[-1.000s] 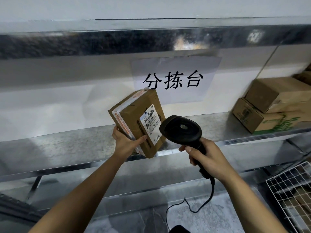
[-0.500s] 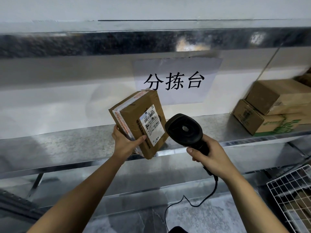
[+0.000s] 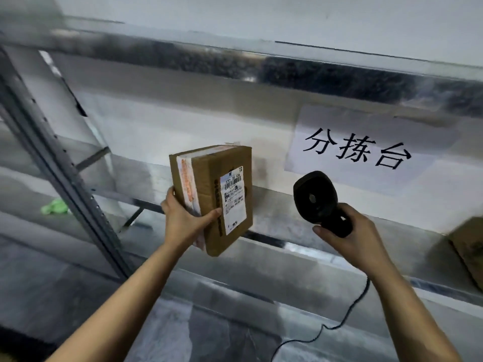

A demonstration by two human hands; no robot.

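Note:
A brown cardboard parcel [image 3: 209, 176] with a white shipping label [image 3: 234, 203] and orange-printed tape stands nearly upright in the air before the metal shelf. My left hand [image 3: 184, 218] grips its lower left corner, thumb on the front face. My right hand [image 3: 347, 237] holds the handle of a black barcode scanner [image 3: 315, 195] to the right of the parcel, a gap between them. The scanner's black cable [image 3: 347, 317] hangs down from my right hand.
A galvanised metal shelf [image 3: 287, 218] runs across behind the parcel, with a slanted upright post [image 3: 52, 163] at left. A paper sign [image 3: 366, 150] with black characters hangs on the wall. A cardboard box [image 3: 467, 252] sits at the right edge. Something green [image 3: 55, 207] lies far left.
The view has swung left, so sign and stacked boxes slid right and the shelf post appeared. The parcel is turned more upright and the scanner sits farther from it.

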